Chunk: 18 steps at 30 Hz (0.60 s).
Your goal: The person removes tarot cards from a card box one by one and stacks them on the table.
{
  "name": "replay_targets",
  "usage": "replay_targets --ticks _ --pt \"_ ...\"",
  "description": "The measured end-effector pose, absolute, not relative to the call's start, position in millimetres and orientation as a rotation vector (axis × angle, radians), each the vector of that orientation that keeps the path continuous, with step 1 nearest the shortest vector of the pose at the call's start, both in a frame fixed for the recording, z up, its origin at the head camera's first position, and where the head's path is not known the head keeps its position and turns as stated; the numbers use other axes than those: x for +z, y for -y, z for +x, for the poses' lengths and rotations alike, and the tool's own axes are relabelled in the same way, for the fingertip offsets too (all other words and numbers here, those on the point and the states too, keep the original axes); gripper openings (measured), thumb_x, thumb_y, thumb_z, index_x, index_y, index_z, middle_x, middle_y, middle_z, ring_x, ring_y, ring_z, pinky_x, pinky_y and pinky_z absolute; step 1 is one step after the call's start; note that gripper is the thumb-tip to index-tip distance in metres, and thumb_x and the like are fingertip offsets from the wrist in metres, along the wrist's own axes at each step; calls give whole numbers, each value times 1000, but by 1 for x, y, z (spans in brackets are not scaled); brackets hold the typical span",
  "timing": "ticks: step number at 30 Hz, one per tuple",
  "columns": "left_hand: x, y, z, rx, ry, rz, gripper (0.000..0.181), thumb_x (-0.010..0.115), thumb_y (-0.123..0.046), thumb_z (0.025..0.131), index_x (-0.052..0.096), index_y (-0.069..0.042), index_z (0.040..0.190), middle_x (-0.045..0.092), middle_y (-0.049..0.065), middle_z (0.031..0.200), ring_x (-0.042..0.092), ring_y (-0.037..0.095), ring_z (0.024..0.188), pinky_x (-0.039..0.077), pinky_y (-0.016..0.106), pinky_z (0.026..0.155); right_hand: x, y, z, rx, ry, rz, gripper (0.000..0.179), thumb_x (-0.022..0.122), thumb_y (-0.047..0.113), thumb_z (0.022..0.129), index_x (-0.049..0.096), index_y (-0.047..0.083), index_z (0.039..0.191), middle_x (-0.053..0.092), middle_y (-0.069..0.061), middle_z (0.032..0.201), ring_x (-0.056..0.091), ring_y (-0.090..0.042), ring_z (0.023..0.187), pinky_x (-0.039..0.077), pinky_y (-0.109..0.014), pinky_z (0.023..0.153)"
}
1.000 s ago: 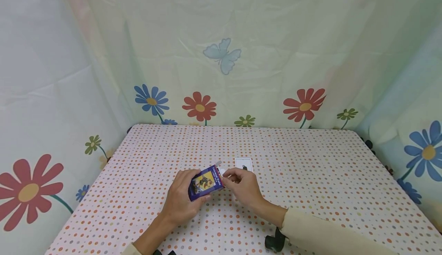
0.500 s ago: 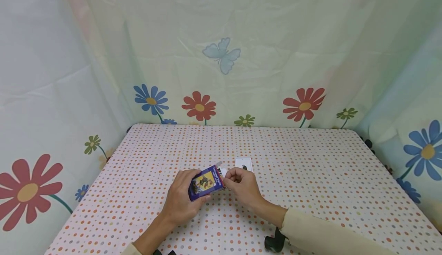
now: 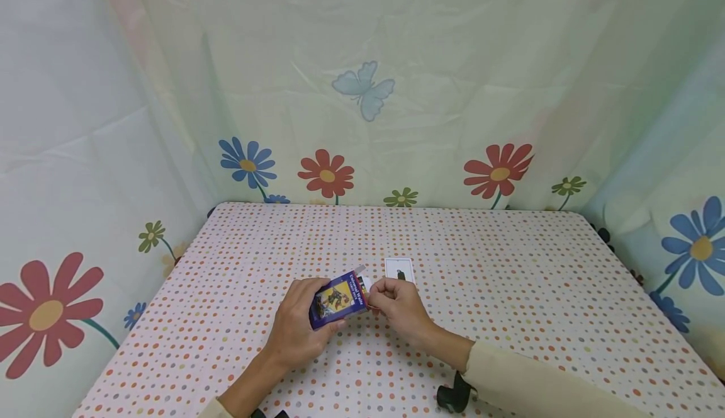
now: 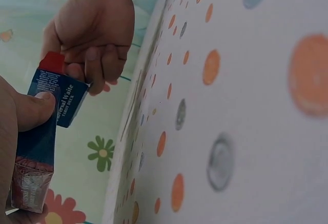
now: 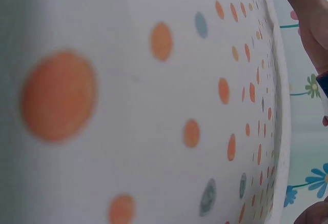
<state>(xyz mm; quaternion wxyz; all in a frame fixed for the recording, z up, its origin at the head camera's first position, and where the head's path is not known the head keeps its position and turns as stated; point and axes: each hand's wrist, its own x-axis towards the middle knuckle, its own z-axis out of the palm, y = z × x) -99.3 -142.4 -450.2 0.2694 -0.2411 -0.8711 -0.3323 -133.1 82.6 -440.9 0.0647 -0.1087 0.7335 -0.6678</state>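
Observation:
In the head view my left hand [image 3: 300,323] grips a purple-blue tarot deck box [image 3: 337,299], its picture side up and tilted above the table. The fingers lie along the far side and the thumb along the near side. My right hand [image 3: 402,308] is at the box's right end, thumb and forefinger pinching at the end flap, which stands open. The left wrist view shows that blue lettered flap [image 4: 72,101] and a red tab [image 4: 53,61] by the right hand's curled fingers. What lies inside the box is mostly hidden.
A white card [image 3: 399,267] with a small dark picture lies on the table just behind my right hand, partly covered by it. The dotted cloth [image 3: 510,267] spreads over the table, with flowered curtain [image 3: 430,122] at the back and sides. A black device [image 3: 453,398] hangs at the right wrist.
My right hand has shifted slightly down and to the right at the box's end, uncovering a little more of the white card. My left hand and the box stay in place.

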Motion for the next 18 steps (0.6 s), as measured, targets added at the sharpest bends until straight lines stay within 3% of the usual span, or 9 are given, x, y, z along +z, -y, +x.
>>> replay_targets --ticks 9,18 --pt "-449 142 -99 -901 2354 -639 77 95 -28 70 58 -4 133 61 6 127 53 16 112 52 35 90 -441 -84 -133 -2122 -2148 -210 8 55 -2 92 61 -3 86 62 -9 64 46 -13 53 32 -18 47" --pt "-449 143 -98 -891 2353 -625 77 95 -28 69 58 -6 133 61 6 126 54 16 112 52 35 90 -440 -86 -132 -2214 -2061 -130 8 52 -3 94 58 -6 90 64 -10 72 56 -16 60 32 -19 49"
